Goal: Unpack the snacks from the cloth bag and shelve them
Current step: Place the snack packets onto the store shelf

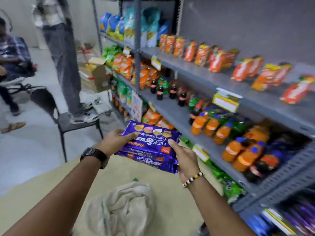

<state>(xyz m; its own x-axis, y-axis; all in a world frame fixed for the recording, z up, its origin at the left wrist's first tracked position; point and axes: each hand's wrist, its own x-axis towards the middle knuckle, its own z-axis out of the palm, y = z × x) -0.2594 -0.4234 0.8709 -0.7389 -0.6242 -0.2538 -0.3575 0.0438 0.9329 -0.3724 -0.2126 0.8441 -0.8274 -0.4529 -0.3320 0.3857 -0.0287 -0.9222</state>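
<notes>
Grey slotted-steel shelving [201,72] runs along my right, stocked with orange snack packets on the upper tier and dark cola and orange soda bottles on the tier below, while a beige desk [51,193] sits under my forearms with the crumpled off-white cloth bag [124,206] lying slumped on it. Both hands are up in front of me carrying a stack of glossy purple cream-biscuit packs [150,145], at least two deep, held level above the desk and well clear of the bag. My left hand [115,140] has its thumb pressed over the top pack's far-left edge with the other fingers hidden beneath; my right hand [184,155] is closed on the near-right corner, thumb on top, so both hands are wrapped around the stack. To do this step well I would keep the packs squared against each other, because the film looks slippery and the lower one could slide out. Purple wrappers show at the bottom right of the rack, blurred, which I judge the likely home; I would lower the stack there flat, not squeezing hard enough to crack the biscuits
</notes>
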